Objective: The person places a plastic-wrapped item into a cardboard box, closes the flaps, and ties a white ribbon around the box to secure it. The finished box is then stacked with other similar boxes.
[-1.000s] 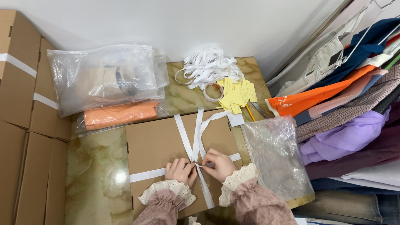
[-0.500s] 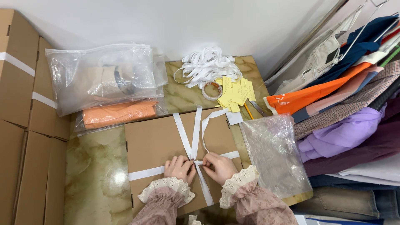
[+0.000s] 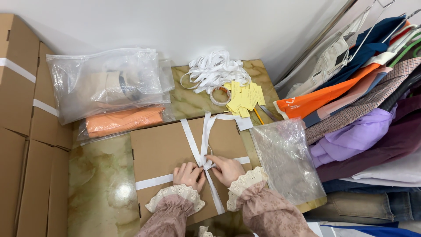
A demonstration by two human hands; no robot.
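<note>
Both hands sit at the near edge of the flat cardboard box, meeting at the white strap crossing w/ fingers pressed together on it: left hand pinches the knot from its left side, right hand pinches from the right, fingertips nearly touching at the crossing, so the grip is right at the knot, neither hand clearly nearer. Strap's loose tails run away from the hands toward the box's far edge, one long axis slightly left of straight, the other almost straight up to a folded end at the far right corner; a second band runs across the box left to right under the hands. Box lies on the green marbled table, approx centre. Just right of the box, a crinkled clear plastic bag at the table's right edge. Beyond the box: orange garment in a bag at left, a bigger clear bag w/ folded items behind it. Far edge: yellow paper tags, tape roll, heap of white strap. Off-table: stacked cartons left, hanging clothes right
</note>
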